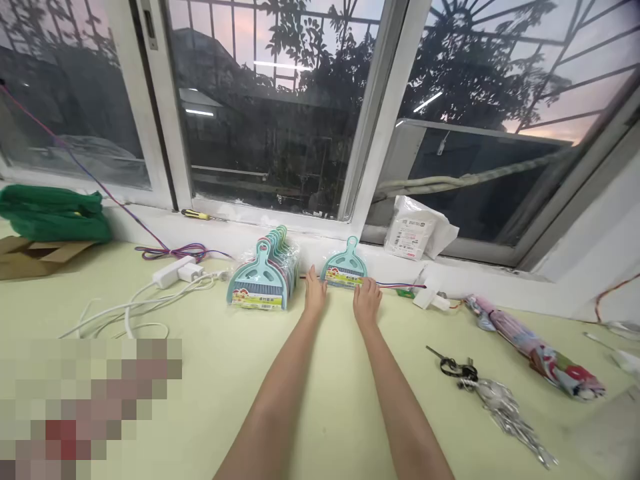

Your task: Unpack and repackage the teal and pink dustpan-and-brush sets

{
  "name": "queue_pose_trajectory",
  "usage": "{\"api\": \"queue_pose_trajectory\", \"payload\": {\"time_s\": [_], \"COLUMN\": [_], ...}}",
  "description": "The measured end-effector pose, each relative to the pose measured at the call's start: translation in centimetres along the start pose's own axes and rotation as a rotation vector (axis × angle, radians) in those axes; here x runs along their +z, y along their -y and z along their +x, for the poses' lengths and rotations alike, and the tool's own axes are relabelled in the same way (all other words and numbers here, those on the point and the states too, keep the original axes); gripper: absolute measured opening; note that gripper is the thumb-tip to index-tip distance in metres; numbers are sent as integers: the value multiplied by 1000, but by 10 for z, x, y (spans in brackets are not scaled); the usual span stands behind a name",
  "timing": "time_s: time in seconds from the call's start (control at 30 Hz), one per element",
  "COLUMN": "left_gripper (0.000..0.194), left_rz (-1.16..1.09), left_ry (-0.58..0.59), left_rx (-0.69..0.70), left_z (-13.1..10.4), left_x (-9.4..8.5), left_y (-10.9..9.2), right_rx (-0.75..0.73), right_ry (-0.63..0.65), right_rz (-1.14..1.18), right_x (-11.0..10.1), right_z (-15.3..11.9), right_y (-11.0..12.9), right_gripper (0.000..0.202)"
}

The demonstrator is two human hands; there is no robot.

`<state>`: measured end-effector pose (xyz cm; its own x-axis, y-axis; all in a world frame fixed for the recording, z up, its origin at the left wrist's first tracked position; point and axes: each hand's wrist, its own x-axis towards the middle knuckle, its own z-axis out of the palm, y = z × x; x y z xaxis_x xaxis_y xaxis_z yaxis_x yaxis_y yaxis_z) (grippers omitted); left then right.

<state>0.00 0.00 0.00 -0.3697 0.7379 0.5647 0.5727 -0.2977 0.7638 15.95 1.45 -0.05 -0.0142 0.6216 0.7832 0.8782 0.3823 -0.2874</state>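
Observation:
A light-blue dustpan and brush set (345, 261), in clear wrap with a printed label, stands upright against the low white wall under the window. My left hand (315, 295) is at its left edge, fingers stretched upward; whether they touch the wrap I cannot tell. At the lower right corner is my right hand (367, 301), fingers apart and slightly bent, the tips overlapping the wrapped edge. Left of my hands, a row of several similar wrapped dustpan sets (260, 280) stands one behind another, light blue in front, with pink and green edges behind.
White adapters and cables (173, 272) lie left, near a green cloth bundle (55, 212) and a cardboard box (40, 257). A screwdriver (197, 215) and white package (413, 230) sit by the window. Keys (500, 400) and a folded umbrella (537, 347) lie right.

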Motion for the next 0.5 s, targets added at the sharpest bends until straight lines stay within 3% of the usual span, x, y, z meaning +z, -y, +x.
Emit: {"api": "queue_pose_trajectory", "payload": {"time_s": [0.17,0.27,0.4,0.5], "left_gripper": [67,64,56,56], "left_rz": [77,90,86,173], "left_ry": [222,244,48,-205], "left_rx": [129,156,93,-87], "left_z": [-50,-91,-134,-132], "left_x": [-28,-52,-97,-148], "left_y": [-27,-48,-64,-55], "right_rx": [-89,-128,-187,-230], "right_ry": [163,225,292,350], "right_rz": [7,17,57,116], "right_x": [-37,-65,-108,-141], "right_z": [-32,-56,-96,-127], "right_y": [18,32,58,82], "right_gripper": [27,25,26,25]}}
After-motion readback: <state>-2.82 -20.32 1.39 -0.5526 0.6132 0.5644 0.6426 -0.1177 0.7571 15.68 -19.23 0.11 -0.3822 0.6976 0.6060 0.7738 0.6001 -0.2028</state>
